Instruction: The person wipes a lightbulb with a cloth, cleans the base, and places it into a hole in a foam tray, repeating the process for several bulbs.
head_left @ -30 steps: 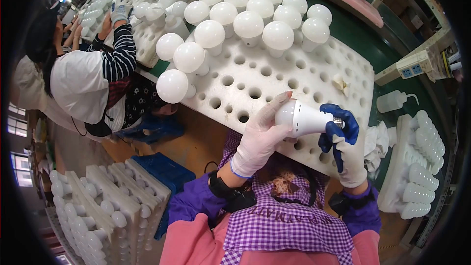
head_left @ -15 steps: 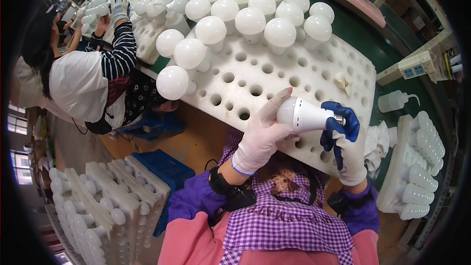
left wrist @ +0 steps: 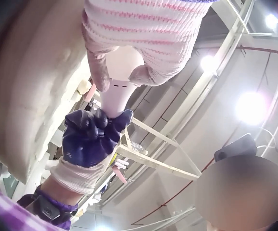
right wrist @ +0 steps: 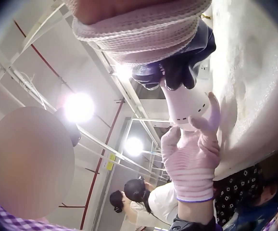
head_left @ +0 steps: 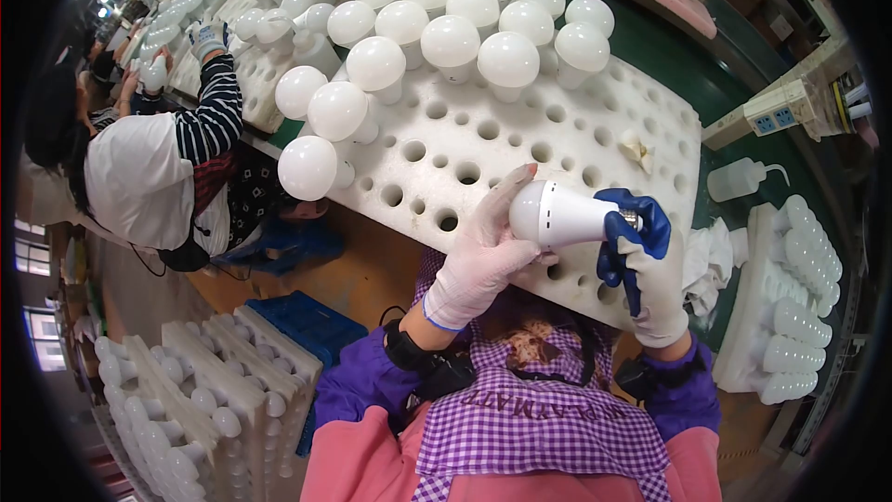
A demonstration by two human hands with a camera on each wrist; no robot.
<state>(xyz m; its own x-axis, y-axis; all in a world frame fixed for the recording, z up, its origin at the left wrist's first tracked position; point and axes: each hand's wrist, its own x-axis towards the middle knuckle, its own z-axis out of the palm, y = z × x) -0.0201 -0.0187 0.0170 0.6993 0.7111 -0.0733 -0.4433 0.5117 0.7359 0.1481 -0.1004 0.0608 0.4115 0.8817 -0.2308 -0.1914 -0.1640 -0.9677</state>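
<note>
A white light bulb (head_left: 569,216) lies sideways between the two hands, above the near edge of a white foam tray (head_left: 409,214). My left hand (head_left: 481,256), in a white-and-pink striped glove, grips its round dome from the left. My right hand (head_left: 648,265), in a white glove with blue-coated fingers, curls round the narrow screw-base end. In the left wrist view the bulb's body (left wrist: 116,98) shows a row of small dark slots between the gloves. From the right wrist, the blue fingers (right wrist: 182,72) wrap the neck, hiding most of the metal base.
Several bulbs (head_left: 451,42) stand dome-up in the tray's far holes. A squeeze bottle (head_left: 739,180) and crumpled cloth (head_left: 711,265) lie at right, beside another bulb-filled foam tray (head_left: 743,316). Stacked trays (head_left: 200,390) stand at lower left; another person (head_left: 139,177) works at left.
Both hands keep their hold on the bulb, with only slight movement of the right fingers. The whole head view has shifted a little, and the person at left has moved their arms.
</note>
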